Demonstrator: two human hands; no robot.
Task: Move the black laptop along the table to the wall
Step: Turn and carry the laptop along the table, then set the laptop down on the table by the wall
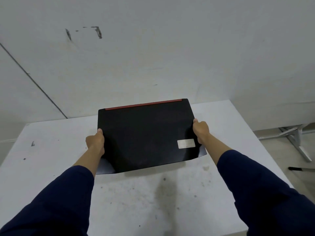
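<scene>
A closed black laptop with a red strip along its far edge and a pale sticker near its right corner lies over the far half of the white table. My left hand grips its left edge, thumb on the lid. On the right edge my right hand holds it the same way. The laptop's far edge reaches the table's back edge, close to the white wall. Its near edge looks slightly raised off the table; whether it touches I cannot tell.
The table top is scuffed and stained, with its right edge running from far right to the near corner. Beyond that edge, on the floor, stands a white metal frame and a dark object. A dark line crosses the wall at the left.
</scene>
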